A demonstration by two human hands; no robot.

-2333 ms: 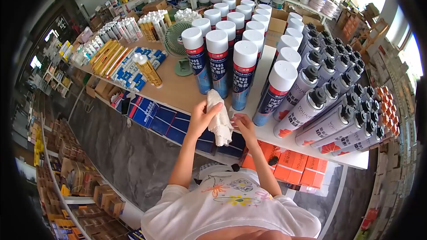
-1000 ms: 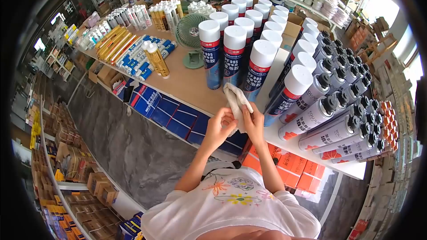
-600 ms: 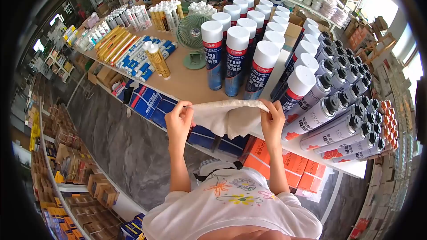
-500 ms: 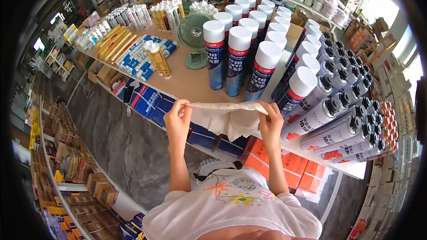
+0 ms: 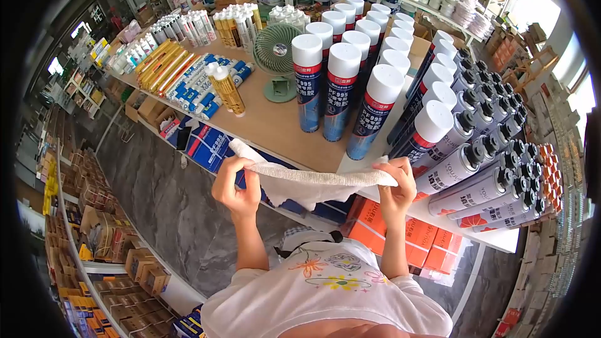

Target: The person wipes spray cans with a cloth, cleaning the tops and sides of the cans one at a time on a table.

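A cream-white cloth (image 5: pixel 319 183) is stretched between my two hands in front of the table edge. My left hand (image 5: pixel 239 188) pinches its left end, and a corner of the fabric sticks up past the fingers. At the right end, my right hand (image 5: pixel 395 186) grips the cloth between thumb and fingers. The upper edge looks thick and folded, with the rest hanging below. Beyond it stand white-capped dark blue cans (image 5: pixel 338 97) on the table (image 5: pixel 282 131).
A green fan (image 5: pixel 275 50) and gold tubes (image 5: pixel 226 91) stand on the table. Black-topped spray cans (image 5: pixel 460 166) crowd the right side. Orange boxes (image 5: pixel 413 238) and blue boxes (image 5: pixel 210 147) lie below. Loaded shelves (image 5: pixel 94 231) line the left.
My hands have moved farther apart and slightly lower, pulling the cloth wider. A corner of it now sticks up beyond my left hand.
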